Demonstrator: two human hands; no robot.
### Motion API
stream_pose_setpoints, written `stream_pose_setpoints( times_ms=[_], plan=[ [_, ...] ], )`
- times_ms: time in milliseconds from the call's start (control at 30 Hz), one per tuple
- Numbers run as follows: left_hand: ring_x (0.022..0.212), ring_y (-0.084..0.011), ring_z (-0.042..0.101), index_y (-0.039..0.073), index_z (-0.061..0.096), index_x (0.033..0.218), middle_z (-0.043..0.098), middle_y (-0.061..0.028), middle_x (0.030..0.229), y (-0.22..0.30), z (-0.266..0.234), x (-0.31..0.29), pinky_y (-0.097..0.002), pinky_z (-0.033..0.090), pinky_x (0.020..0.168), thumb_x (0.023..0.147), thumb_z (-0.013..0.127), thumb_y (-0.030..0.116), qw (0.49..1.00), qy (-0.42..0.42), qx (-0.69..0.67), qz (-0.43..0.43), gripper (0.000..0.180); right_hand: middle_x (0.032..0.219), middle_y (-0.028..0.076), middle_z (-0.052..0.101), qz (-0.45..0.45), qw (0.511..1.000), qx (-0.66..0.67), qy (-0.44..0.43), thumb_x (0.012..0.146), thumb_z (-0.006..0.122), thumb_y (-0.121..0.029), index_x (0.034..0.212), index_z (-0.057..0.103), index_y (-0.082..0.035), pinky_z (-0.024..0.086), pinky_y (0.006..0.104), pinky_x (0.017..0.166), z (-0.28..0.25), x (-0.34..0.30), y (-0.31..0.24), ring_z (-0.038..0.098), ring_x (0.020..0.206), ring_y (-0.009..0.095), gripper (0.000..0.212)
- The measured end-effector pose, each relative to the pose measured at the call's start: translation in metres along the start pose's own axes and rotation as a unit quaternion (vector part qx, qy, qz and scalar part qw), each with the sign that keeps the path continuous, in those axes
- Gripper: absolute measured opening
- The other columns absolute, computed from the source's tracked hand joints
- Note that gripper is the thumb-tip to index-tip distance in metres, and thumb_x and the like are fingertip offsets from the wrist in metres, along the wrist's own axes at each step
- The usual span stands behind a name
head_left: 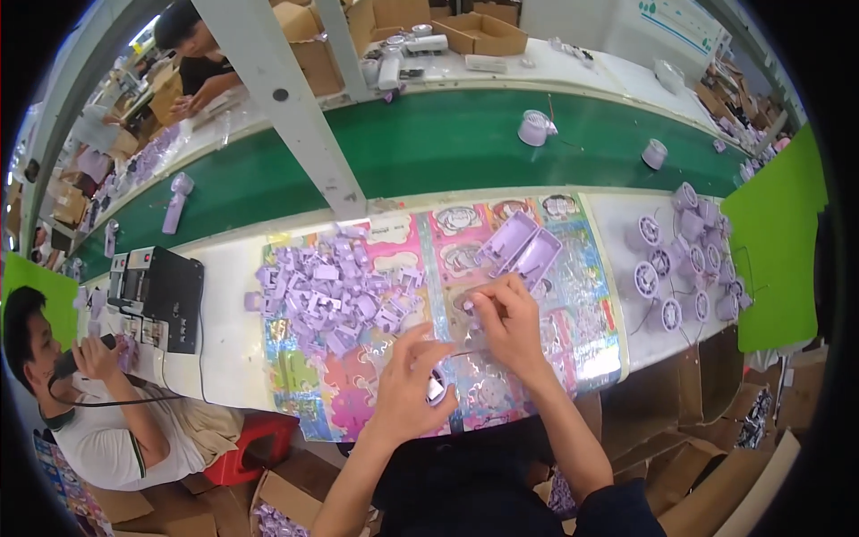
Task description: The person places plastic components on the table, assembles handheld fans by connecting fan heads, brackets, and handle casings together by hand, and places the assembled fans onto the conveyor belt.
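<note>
The left hand (407, 385) is curling around a round purple housing (436, 390), which is resting inside its grip. Ahead and to the right of that, the right hand (512, 324) is pinching a small purple piece (469, 305) between thumb and fingertips. A thin dark wire (467, 353) is running between the hands. Beyond the left hand, a pile of purple parts (329, 291) is covering the table (228, 336); two long purple shells (512, 238) are lying just beyond the right hand.
</note>
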State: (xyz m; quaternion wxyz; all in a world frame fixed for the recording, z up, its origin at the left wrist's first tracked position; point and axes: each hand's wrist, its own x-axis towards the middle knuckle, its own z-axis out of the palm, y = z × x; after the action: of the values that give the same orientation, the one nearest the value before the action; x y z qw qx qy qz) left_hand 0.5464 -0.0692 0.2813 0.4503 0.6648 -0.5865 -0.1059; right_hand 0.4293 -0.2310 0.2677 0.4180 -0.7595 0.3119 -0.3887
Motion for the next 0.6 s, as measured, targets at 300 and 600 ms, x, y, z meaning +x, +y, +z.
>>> stream_pose_setpoints(
  times_ms=[300,600],
  plan=[
    [0.110,-0.0377,0.057,0.009,0.046,0.139,0.047,-0.0197,0.125,-0.014,0.003,-0.009,-0.0455,0.051,0.091,0.065,0.081,0.013,0.999,0.013,0.026,0.033,0.082,0.112,0.009,0.059,0.035,0.973,0.189,-0.125,0.095,0.065,0.003,0.105,0.066,0.000,0.052,0.0292,0.087,0.008,-0.044,-0.007,0.063,0.101,0.018,0.010],
    [0.105,-0.0359,0.056,0.010,0.045,0.140,0.049,-0.0193,0.122,-0.015,0.004,-0.008,-0.0449,0.050,0.089,0.065,0.081,0.013,0.998,0.013,0.036,0.049,0.083,0.114,0.011,0.062,0.053,0.961,0.200,-0.186,0.090,0.066,0.006,0.107,0.064,0.001,0.052,0.0309,0.095,0.005,-0.050,-0.001,0.062,0.109,0.018,0.018]
  ],
)
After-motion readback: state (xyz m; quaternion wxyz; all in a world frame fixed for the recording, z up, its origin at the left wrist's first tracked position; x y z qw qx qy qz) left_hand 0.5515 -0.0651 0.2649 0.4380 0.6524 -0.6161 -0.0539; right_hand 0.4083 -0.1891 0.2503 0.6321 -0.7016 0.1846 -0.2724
